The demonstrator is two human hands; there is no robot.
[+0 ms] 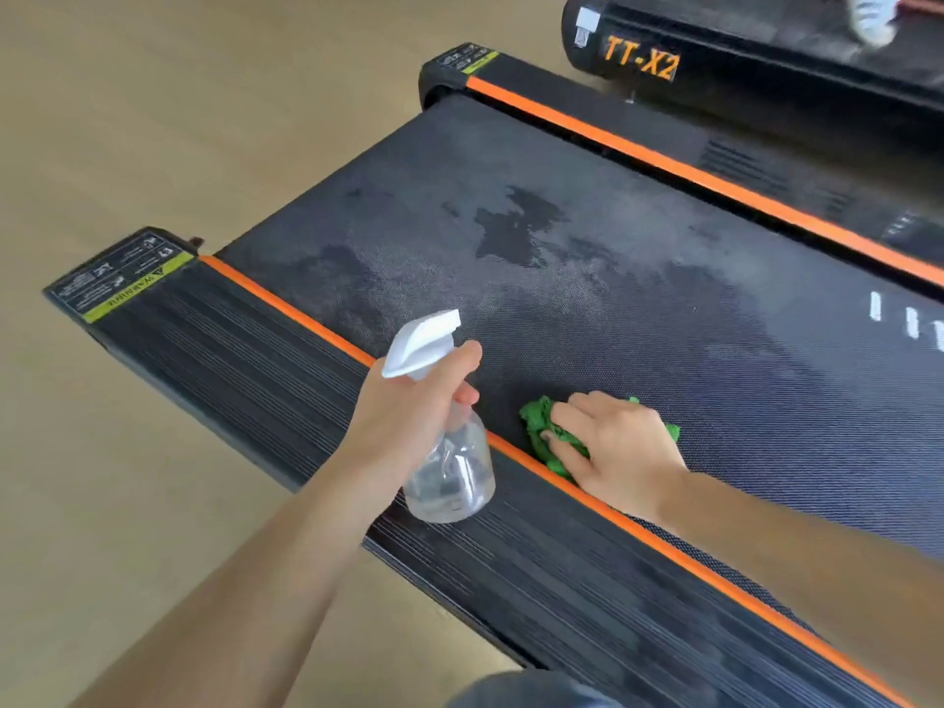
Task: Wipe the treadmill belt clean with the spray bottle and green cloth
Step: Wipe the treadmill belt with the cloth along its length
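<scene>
- The green cloth [541,426] is bunched on the treadmill belt [587,278], just inside the near orange edge strip [638,534]; soft and light, it is probably best pressed flat from above.
- The right hand [613,442] lies on it, fingers spread and pressing.
- The left hand [408,416] grips the neck of a clear spray bottle [449,472], held above the side rail [255,370], beside the cloth; it looks nearly empty, so likely light.
- Damp patches darken the belt farther away.
</scene>
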